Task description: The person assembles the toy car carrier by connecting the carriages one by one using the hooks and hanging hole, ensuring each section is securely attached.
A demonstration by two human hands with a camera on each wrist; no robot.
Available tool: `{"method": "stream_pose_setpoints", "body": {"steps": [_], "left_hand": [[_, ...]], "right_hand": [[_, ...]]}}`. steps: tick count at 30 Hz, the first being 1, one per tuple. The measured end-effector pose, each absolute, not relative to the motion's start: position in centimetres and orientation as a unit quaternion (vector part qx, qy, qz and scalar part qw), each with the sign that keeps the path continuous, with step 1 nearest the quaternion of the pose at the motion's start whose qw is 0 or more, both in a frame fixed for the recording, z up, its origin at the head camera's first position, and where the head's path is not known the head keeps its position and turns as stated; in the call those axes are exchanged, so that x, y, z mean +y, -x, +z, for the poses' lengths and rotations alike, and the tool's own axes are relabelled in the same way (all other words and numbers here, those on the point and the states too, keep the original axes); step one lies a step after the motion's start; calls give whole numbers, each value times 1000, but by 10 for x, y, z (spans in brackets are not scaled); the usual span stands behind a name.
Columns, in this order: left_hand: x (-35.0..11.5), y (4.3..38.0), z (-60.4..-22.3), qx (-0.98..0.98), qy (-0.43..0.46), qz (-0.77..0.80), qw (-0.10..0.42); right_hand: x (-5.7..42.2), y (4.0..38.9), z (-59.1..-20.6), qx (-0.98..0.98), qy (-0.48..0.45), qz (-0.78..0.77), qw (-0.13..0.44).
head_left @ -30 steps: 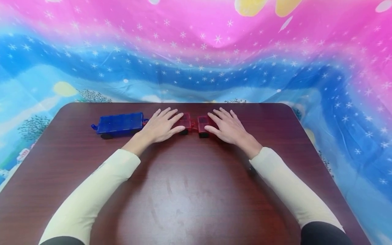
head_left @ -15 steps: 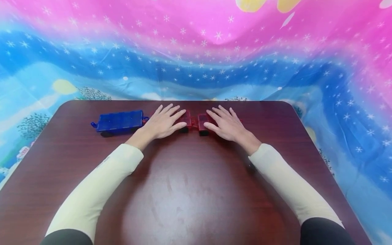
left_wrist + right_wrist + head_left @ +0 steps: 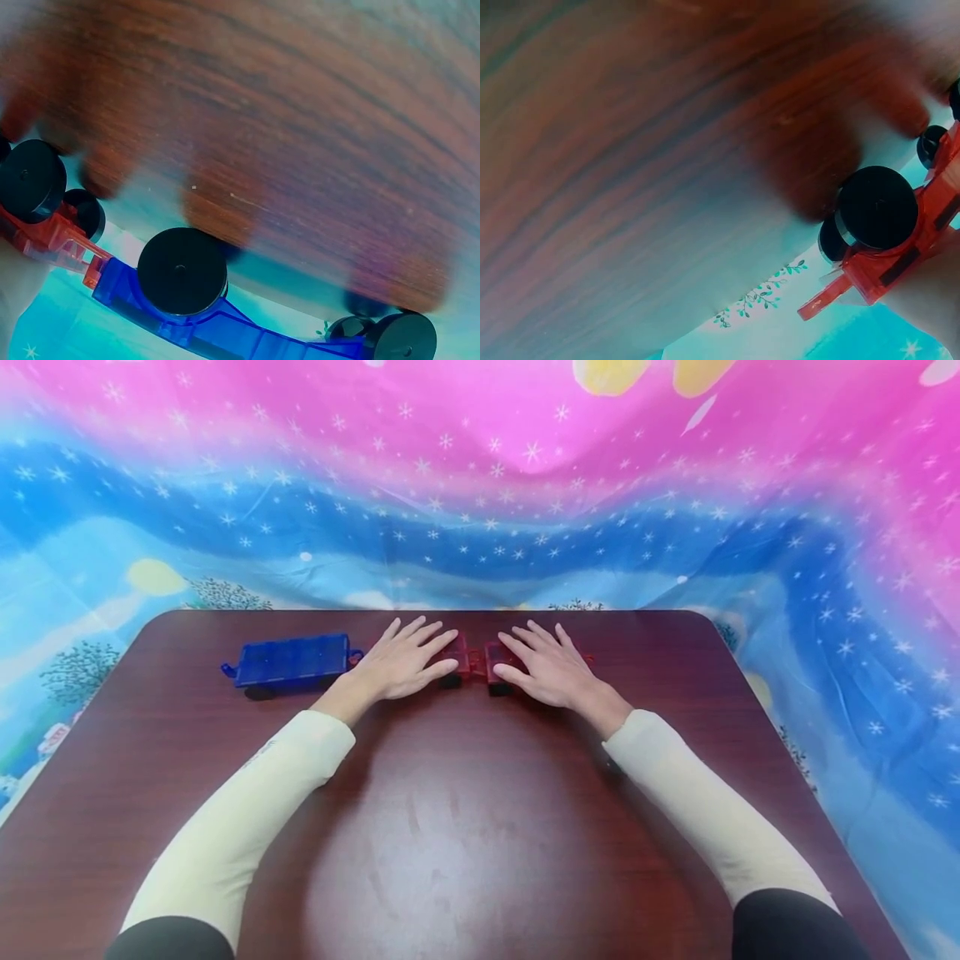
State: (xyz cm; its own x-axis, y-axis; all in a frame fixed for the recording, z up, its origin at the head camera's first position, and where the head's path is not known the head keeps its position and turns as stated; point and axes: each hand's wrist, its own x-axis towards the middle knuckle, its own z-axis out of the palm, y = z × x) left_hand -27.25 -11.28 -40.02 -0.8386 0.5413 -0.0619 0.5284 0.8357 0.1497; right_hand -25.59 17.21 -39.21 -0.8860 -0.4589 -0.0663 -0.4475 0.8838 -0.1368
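My left hand [image 3: 401, 660] lies palm down with fingers spread over a red see-through toy car [image 3: 457, 652]. Opposite it, my right hand [image 3: 547, 664] is spread the same way over a second red toy car [image 3: 495, 653]. Small red links sit between the two cars. A blue toy car [image 3: 292, 660] stands left of my left hand, on black wheels. In the left wrist view the blue car [image 3: 195, 330] meets a red one [image 3: 49, 232] at a hitch. The right wrist view shows the right red car [image 3: 922, 232], its black wheels and a hook. Both palms hide much of the red cars.
All this sits near the far edge of a dark brown wooden table [image 3: 442, 810]. Behind it hangs a pink and blue cloth [image 3: 480, 485] with snowflakes, which also runs down both sides of the table.
My right hand has slid slightly left over its red car, and a red hook shows to its right. The left hand has shifted a little right. The blue car stays in place.
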Motion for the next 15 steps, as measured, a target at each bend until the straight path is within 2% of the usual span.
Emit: {"method": "stream_pose_setpoints", "body": {"steps": [15], "left_hand": [[-116, 271, -402, 956, -283, 57, 46]], "right_hand": [[169, 259, -402, 970, 240, -28, 28]]}}
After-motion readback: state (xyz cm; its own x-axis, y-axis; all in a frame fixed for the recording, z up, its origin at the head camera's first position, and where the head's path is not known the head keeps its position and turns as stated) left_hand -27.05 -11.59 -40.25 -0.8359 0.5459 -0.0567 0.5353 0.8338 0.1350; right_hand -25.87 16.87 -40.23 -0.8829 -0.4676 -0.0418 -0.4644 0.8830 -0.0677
